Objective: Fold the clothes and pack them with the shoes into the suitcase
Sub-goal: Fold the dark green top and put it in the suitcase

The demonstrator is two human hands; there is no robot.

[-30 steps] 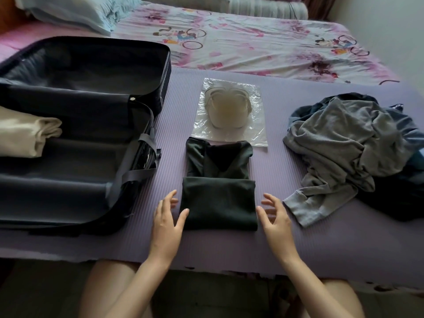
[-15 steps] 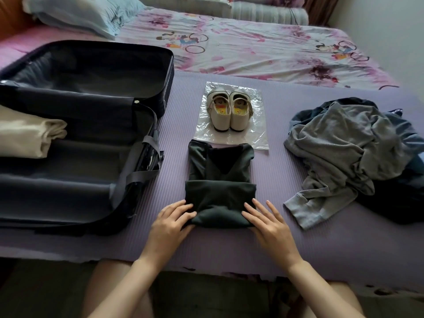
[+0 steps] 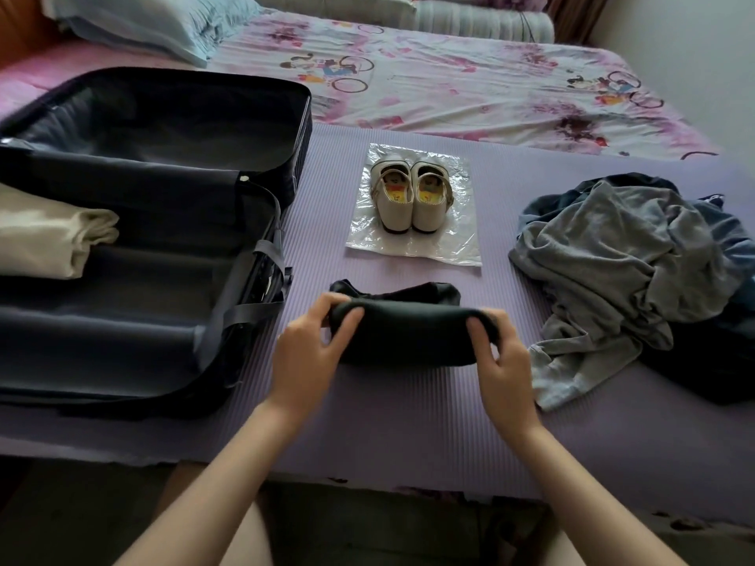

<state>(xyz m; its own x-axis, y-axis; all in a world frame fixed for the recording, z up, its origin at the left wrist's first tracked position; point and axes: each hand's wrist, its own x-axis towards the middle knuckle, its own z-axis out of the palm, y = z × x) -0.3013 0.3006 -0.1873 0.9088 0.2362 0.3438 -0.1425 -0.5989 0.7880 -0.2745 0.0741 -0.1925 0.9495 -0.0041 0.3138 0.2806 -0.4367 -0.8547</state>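
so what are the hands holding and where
Both hold the dark green folded garment: left hand at its left end, right hand at its right end.

The mat (image 3: pixel 408 422) lies on the bed (image 3: pixel 449 87), along its near edge. The open suitcase (image 3: pixel 122 320) lies on the left part of the mat, with a folded cloth (image 3: pixel 49 234) in it at its left side. The shoes (image 3: pixel 410 196) stand side by side on a plastic bag (image 3: pixel 457 251) at mid-mat, right of the suitcase. The garment (image 3: pixel 404 332) is just before the bag; the left hand (image 3: pixel 306 357) holds its left end, the right hand (image 3: pixel 502 361) its right end. The clothes pile (image 3: pixel 613 271) lies at the right. A pillow (image 3: pixel 155 22) lies behind the suitcase.
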